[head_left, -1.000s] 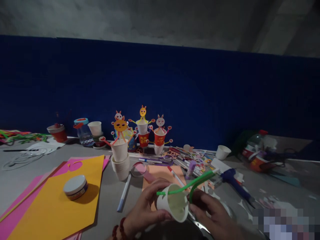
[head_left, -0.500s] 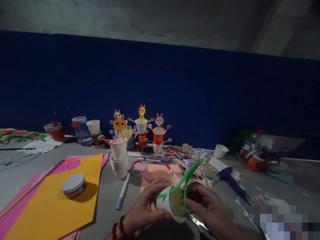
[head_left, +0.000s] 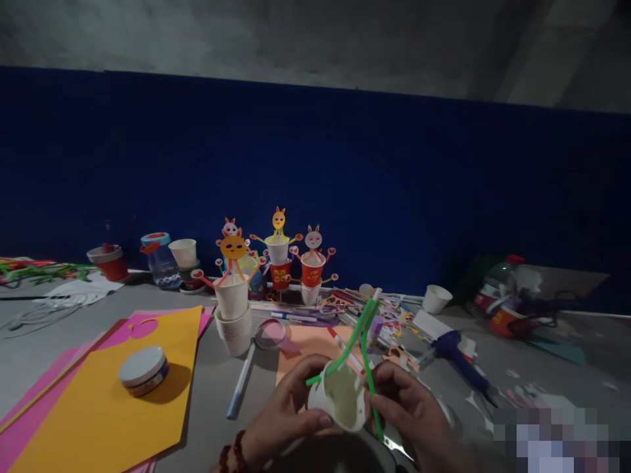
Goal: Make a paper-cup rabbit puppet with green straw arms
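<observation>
The yellow lettering (head_left: 280, 277) on the red cups (head_left: 312, 270) and the bottle label (head_left: 485, 301) are too small to read.

Yellow paper (head_left: 133, 424) and glue gun (head_left: 462, 364) suggest a craft workshop.

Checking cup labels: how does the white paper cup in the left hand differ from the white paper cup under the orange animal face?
The held white paper cup tilts; the orange-faced white paper cup stands upright.
The left hand grips the held cup; a white cup stack bears the orange-faced one.
The held cup has bent green straws; the orange-faced one, reddish arms.
Both are white, tapered.
</observation>
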`<state>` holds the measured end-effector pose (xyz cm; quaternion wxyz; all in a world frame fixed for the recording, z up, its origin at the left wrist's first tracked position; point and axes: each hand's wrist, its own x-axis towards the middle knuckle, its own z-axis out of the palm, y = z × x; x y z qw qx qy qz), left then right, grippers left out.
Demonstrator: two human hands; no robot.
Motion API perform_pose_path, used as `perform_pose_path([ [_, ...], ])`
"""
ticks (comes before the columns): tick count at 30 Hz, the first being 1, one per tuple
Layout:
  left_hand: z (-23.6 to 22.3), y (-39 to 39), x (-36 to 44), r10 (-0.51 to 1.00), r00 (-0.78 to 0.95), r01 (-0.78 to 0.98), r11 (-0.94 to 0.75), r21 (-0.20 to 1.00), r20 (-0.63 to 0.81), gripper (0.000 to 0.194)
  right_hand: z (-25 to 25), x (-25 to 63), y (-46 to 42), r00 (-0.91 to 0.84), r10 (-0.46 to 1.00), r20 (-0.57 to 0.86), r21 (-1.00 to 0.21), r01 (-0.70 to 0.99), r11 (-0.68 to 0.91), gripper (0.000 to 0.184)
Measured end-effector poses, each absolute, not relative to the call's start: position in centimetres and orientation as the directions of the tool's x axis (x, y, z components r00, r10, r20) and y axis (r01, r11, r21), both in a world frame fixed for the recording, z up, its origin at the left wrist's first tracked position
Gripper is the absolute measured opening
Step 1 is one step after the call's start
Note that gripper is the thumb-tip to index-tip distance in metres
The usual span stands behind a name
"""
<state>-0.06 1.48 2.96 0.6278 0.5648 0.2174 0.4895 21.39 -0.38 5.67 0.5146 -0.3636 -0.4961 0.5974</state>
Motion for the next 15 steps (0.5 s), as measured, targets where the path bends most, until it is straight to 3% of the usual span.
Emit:
perform_pose_path([
  [6,2.3,1.3,-0.3,0.901,0.32,-0.341,-0.18,0.923,0.294,0.061,5.6,21.8,-1.2,-0.18,0.98,0.08,-0.995,-0.081,0.067,0.037],
  [10,2.9,1.3,-0.3,0.912,0.267,-0.277,-0.238,0.931,0.313,0.067,4.6,23.8,-1.8,-0.165,0.982,0.091,-0.972,0.202,0.124,0.033],
  [12,3.3,1.3,-0.3,0.908,0.269,-0.229,-0.263,0.937,0.32,0.067,3.4,25.7,-2.4,-0.173,0.979,0.108,-0.873,0.454,0.176,0.027],
  [15,3.8,1.2,-0.3,0.876,0.288,-0.117,-0.369,0.922,0.387,0.062,0.6,28.8,-3.5,-0.217,0.96,0.178,-0.537,0.796,0.28,0.007],
])
